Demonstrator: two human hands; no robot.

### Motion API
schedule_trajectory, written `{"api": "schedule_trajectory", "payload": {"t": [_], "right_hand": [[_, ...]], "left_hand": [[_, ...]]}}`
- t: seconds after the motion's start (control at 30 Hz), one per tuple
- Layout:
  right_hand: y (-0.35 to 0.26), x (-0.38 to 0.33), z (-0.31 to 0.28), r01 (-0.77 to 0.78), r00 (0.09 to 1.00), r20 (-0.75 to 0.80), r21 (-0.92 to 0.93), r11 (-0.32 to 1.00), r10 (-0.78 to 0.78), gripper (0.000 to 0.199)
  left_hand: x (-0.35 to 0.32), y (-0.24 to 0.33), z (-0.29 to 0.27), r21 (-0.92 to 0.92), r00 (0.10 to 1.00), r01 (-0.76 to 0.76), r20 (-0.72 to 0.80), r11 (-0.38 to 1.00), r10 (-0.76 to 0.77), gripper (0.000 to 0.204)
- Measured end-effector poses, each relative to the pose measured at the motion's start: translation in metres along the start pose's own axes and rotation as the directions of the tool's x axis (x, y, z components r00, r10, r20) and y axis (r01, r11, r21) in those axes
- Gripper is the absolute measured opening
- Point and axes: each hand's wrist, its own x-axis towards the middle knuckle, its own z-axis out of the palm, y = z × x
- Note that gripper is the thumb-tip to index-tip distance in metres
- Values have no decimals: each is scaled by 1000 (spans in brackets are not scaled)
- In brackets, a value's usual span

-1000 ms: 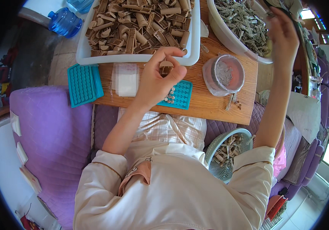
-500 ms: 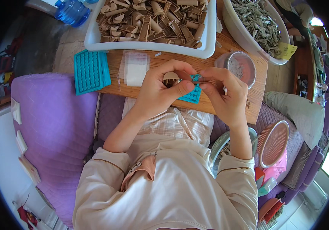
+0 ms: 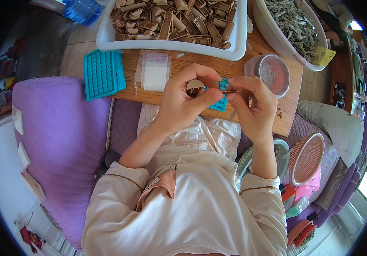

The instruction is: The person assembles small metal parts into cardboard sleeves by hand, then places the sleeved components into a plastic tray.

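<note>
My left hand (image 3: 179,100) is closed around a brown half-round plastic piece (image 3: 195,85), whose curved end shows between thumb and fingers. Close beside it, the thumb and forefinger of my right hand (image 3: 258,102) pinch a thin brownish strip (image 3: 229,91). That strip reaches toward my left fingertips; whether they touch it I cannot tell. Below both hands, on the table, lies a small teal moulded tray (image 3: 218,105), partly hidden by my fingers. Both hands hover over the table's near edge.
On the wooden table (image 3: 292,96) stand a white bin (image 3: 170,48) of brown plastic pieces, a stack of teal trays (image 3: 103,77), clear plastic bags (image 3: 155,74) and a tub (image 3: 284,91) with pale bits. A large basin (image 3: 269,30) holds greyish pieces. Baskets (image 3: 307,160) sit at right.
The view has shifted slightly, so the table things sit a little higher and further right. Both hands keep nearly the same pose and hold the same things.
</note>
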Motion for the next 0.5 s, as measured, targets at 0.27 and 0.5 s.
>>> {"api": "schedule_trajectory", "payload": {"t": [0.27,0.5], "right_hand": [[-2,-9,5,-84,994,-58,58,995,87,19],[-14,-20,22,-195,952,-192,215,957,238,15]], "left_hand": [[-3,-23,-10,-657,965,99,246,748,87,35],[-16,-22,13,-473,998,-57,-51,879,38,37]]}}
